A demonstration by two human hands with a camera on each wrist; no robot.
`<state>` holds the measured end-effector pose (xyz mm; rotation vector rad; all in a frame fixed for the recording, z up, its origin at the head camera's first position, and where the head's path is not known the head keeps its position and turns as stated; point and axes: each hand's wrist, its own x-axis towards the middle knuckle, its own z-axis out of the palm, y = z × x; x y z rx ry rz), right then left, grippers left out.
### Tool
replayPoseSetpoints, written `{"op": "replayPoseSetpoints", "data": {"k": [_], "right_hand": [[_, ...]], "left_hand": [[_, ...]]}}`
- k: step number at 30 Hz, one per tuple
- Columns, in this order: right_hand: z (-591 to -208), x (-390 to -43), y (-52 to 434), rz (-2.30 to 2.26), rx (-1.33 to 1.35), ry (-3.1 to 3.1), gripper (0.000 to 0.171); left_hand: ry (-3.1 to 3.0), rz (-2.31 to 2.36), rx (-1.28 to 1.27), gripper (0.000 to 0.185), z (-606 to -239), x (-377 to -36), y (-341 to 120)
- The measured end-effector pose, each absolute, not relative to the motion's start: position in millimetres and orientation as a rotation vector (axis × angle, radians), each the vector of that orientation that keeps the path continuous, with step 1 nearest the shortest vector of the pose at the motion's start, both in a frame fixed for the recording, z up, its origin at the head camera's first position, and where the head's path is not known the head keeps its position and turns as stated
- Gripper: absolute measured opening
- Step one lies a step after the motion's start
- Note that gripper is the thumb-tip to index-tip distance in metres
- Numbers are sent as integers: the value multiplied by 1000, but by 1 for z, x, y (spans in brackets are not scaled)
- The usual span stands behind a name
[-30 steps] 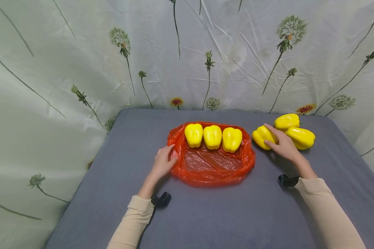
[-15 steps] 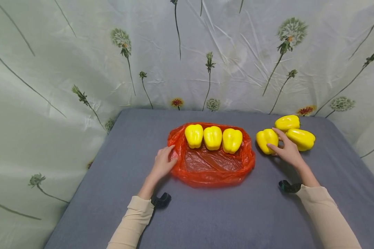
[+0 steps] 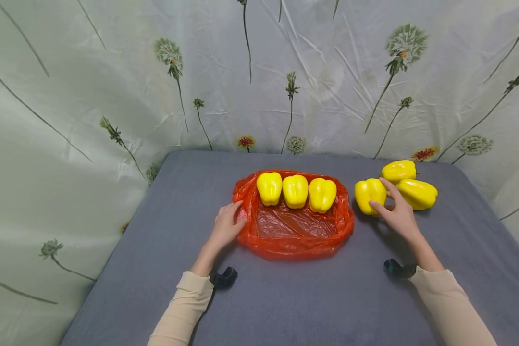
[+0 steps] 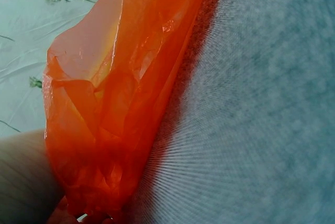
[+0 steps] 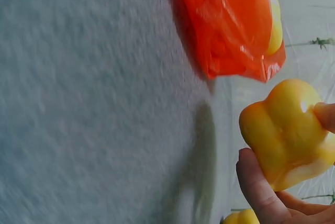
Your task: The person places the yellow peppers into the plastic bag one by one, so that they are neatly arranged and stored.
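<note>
Within the right hand [image 3: 400, 216], a yellow pepper [image 3: 367, 195]

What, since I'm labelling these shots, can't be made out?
Left wrist: most of the left hand, behind the red bag and past frame edges.
Right wrist: part of the right hand, past the right edge; most of a loose pepper, past the bottom.
Head: the underside of the held pepper, hidden by its own body.

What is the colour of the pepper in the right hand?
The pepper is yellow; the head view shows it best.
</note>
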<state>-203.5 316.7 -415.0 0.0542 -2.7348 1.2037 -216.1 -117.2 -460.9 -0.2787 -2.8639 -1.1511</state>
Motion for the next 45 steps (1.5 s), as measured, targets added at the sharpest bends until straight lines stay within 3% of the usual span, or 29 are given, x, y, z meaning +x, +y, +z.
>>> {"op": "replayPoseSetpoints", "data": {"k": [24, 45], "right_hand": [[-397, -174, 261, 1297, 92, -2642, 71], [-408, -168, 195, 1467, 233, -2809, 67]], "left_hand": [[-2860, -1157, -301, 56, -461, -215, -117], [-2828, -1181, -308, 53, -464, -217, -114]]}}
